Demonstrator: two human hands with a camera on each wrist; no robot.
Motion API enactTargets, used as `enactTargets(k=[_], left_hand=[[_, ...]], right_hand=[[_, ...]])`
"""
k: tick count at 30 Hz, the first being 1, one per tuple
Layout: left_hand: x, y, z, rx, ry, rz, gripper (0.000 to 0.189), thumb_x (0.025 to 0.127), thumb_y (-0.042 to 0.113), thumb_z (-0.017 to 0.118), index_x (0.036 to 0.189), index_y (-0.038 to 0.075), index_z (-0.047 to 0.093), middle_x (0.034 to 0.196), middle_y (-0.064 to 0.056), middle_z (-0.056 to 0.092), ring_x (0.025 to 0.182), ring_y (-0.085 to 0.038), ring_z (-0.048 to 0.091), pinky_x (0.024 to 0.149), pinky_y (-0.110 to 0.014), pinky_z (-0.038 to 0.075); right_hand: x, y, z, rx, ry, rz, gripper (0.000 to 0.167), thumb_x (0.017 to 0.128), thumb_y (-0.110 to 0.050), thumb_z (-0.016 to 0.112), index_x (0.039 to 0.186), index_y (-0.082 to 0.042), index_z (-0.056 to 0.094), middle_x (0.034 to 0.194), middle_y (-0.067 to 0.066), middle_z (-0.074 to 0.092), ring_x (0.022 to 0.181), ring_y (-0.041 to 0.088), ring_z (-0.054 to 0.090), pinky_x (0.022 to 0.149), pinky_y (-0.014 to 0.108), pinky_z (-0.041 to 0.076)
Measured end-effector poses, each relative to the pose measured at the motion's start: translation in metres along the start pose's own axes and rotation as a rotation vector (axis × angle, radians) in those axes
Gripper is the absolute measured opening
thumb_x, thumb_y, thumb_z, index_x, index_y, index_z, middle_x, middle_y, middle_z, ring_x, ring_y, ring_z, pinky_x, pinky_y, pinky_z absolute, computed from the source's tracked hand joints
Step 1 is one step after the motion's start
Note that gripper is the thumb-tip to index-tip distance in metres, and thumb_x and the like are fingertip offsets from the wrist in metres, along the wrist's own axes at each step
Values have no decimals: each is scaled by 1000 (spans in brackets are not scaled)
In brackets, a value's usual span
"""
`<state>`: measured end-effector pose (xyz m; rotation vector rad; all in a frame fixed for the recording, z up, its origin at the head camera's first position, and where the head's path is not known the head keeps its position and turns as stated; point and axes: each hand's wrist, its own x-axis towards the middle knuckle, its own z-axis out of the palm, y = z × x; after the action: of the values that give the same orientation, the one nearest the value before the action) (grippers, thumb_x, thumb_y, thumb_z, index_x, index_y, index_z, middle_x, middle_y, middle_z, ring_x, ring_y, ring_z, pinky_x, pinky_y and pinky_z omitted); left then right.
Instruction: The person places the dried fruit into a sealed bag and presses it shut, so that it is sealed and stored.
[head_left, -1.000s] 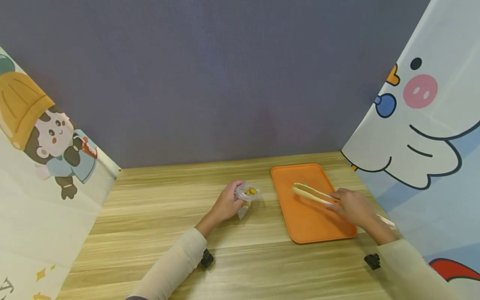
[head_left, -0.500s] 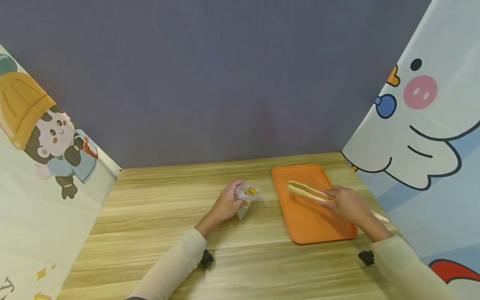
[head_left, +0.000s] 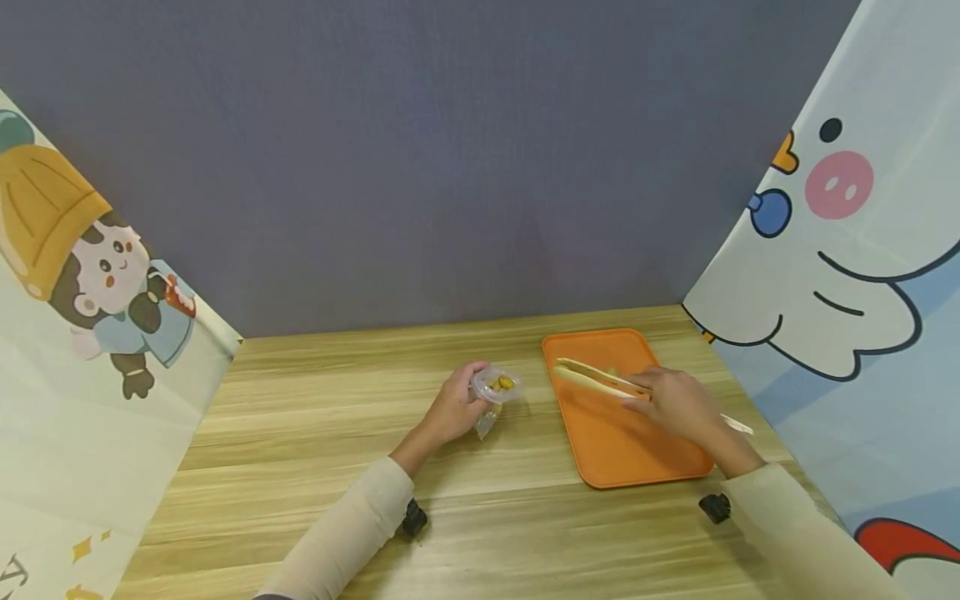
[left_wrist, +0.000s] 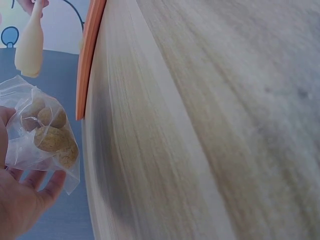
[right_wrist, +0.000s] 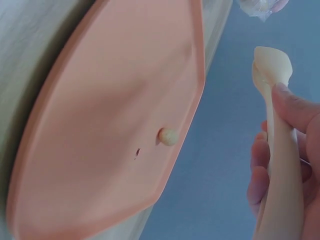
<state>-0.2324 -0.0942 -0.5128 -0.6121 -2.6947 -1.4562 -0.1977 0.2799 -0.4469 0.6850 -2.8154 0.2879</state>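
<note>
Hands: left hand (head_left: 453,408) grips a clear plastic bag (left_wrist: 30,152), thumb and fingers on its sides; right hand (head_left: 678,404) holds cream tongs (right_wrist: 282,185), thumb on 1 arm, fingers round the other.
Bag: near the middle of the wood-grain surface (head_left: 300,417), left of the tray; mouth faces up, bottom corner hangs below the fingers.
Bag contents: round yellow-brown balls (left_wrist: 50,139), at least 4, bunched together.
Tongs: raised above the tray, heads over its left edge, pointing at the bag but apart from it; gap narrow, cannot tell whether the tips touch.
Tray: orange tray (head_left: 622,450), rounded corners, flat on the surface to the person's right.
On the tray: 1 pale ball (right_wrist: 168,136) in the far half; small dark fleck (right_wrist: 137,153) beside it.
Sleeves: cream sleeves (head_left: 345,525) on both arms; 1 small black object (head_left: 414,518) by the left cuff, another by the right.
Backdrop: grey panel (head_left: 450,167) behind, cartoon prints on both sides.
</note>
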Motion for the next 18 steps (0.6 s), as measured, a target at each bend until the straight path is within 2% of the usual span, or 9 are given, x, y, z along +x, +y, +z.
enactTargets(k=[3, 9, 18], left_hand=[[0, 0, 0, -4, -6, -3, 59, 92, 13, 67, 147, 5, 46, 143, -18, 54, 133, -33, 55, 112, -49, 47], [0, 0, 0, 2, -11, -8, 59, 92, 13, 67, 146, 5, 46, 143, -18, 55, 133, -33, 54, 112, -49, 47], [1, 3, 2, 25, 9, 28, 57, 92, 12, 69, 144, 2, 48, 139, -20, 57, 129, -35, 57, 110, -51, 49]], right_hand=[[3, -5, -1, 7, 6, -12, 43, 85, -30, 81, 119, -5, 75, 107, 17, 76, 82, 30, 72, 72, 46, 60], [9, -13, 1, 18, 6, -19, 44, 85, -31, 81, 122, -7, 74, 106, 15, 75, 66, 17, 63, 61, 37, 55], [20, -23, 5, 28, 2, -57, 44, 87, -36, 77, 120, -6, 75, 107, 15, 75, 86, 29, 72, 74, 46, 60]])
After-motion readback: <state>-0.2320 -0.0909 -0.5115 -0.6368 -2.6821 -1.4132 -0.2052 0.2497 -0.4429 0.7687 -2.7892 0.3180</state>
